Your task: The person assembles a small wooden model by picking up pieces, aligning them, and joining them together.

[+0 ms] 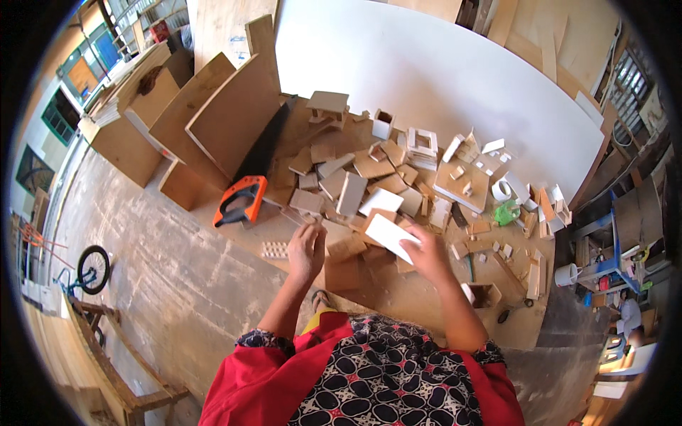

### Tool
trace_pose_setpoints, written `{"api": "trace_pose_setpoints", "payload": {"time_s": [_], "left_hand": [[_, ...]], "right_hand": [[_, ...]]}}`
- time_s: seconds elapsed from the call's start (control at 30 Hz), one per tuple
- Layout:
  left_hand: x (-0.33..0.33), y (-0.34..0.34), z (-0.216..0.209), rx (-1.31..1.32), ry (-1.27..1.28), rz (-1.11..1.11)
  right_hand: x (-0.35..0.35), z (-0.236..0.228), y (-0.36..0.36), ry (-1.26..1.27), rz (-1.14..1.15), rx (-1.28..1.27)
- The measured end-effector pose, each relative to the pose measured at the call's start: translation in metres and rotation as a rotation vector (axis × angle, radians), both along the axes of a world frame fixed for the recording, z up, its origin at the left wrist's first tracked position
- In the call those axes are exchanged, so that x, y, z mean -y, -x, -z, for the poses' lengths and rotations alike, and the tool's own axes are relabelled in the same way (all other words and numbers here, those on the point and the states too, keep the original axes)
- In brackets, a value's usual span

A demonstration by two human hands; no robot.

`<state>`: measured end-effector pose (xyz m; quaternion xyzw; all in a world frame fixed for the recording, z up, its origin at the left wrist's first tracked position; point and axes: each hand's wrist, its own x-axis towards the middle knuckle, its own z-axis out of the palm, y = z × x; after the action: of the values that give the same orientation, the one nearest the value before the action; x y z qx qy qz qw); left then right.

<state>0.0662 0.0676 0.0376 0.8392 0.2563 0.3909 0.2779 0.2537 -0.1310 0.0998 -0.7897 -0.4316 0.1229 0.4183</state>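
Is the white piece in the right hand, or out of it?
In the hand: the right hand holds the white piece by one end, and its other end sticks out toward the wood scraps.

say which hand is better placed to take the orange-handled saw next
Probably the left hand: it is nearer the orange-handled saw, while the right hand is farther off and holds a white panel. The left's grip is unclear.

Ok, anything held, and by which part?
The right hand holds a white rectangular piece by its lower-right end; whether the left hand holds anything, I can't tell.
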Motion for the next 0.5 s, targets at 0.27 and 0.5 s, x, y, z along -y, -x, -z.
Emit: {"api": "trace_pose_setpoints", "payload": {"time_s": [0.27,0.5], "left_hand": [[-0.048,0.049,0.001,-0.111,-0.021,0.213],[-0.061,0.037,-0.005,-0.167,-0.051,0.437]], "right_hand": [[-0.099,0.039,-0.019,0.323,0.356,0.401],[-0.115,0.046,-0.045,-0.005,0.298,-0.369]]}}
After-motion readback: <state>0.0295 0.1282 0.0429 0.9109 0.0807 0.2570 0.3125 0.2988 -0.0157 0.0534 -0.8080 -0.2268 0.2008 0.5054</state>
